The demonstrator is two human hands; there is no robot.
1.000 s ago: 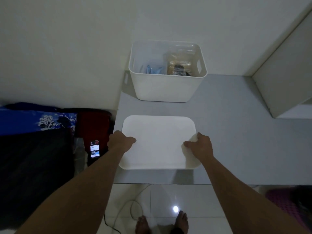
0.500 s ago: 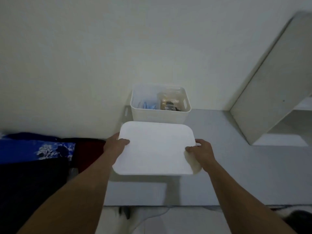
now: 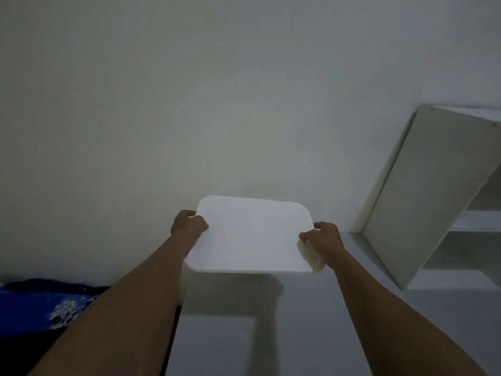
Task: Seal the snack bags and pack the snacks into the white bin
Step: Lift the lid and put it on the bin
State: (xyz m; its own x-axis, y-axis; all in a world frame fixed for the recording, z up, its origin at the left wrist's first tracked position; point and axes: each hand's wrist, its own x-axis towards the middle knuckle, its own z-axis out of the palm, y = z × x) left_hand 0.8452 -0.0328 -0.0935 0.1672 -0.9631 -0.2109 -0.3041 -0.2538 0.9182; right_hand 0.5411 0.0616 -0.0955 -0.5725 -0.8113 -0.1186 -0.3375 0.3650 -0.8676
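A flat white lid [image 3: 252, 237] with rounded corners is held level over the white bin [image 3: 187, 283], covering the bin's opening. Only a strip of the bin's left wall shows below the lid; the snacks inside are hidden. My left hand [image 3: 188, 226] grips the lid's left edge. My right hand [image 3: 324, 240] grips the lid's right edge near its front corner. The bin stands on the grey tabletop [image 3: 217, 346] against the wall.
A white shelf unit with an angled side panel [image 3: 423, 202] stands on the table at the right. Blue patterned fabric [image 3: 46, 308] lies low at the left, beyond the table's left edge. The pale wall fills the upper view.
Both hands lifted the lid off the table and carried it forward over the bin, which is now covered. The camera tilted upward; the floor and feet left the view.
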